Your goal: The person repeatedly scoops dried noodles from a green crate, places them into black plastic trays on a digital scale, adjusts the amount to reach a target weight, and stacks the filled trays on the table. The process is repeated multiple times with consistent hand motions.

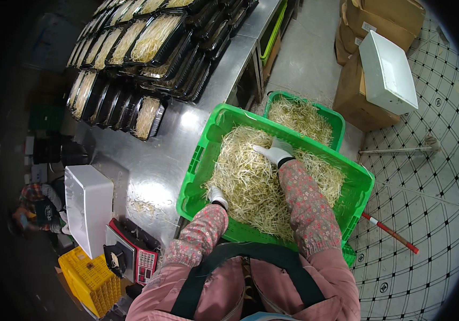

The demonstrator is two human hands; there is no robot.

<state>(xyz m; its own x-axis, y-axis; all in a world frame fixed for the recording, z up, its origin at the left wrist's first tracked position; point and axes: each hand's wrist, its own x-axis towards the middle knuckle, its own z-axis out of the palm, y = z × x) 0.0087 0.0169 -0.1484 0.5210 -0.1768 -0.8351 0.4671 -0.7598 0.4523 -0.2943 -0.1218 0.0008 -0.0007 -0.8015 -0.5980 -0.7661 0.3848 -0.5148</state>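
Note:
A large green plastic crate (197, 160) stands in front of me, holding a big heap of bean sprouts (249, 176). My right hand (276, 152), in a white glove, lies on the far side of the heap; its thumb points left and its fingers are blurred against the sprouts. On the near left side of the heap, inside the crate wall, my white-gloved left hand (217, 196) touches the sprouts, its fingertips partly hidden. Neither hand clearly shows a closed grasp. Just beyond the crate sits a smaller green bin (339, 124), also filled with sprouts.
Black trays of sprouts (157, 38) are stacked on the steel table (145, 172) at left. Nearby are a white foam box (97, 208), a red scale (147, 259) and a yellow crate (89, 277). Another person (43, 204) stands far left. Cardboard boxes (357, 96) stand right.

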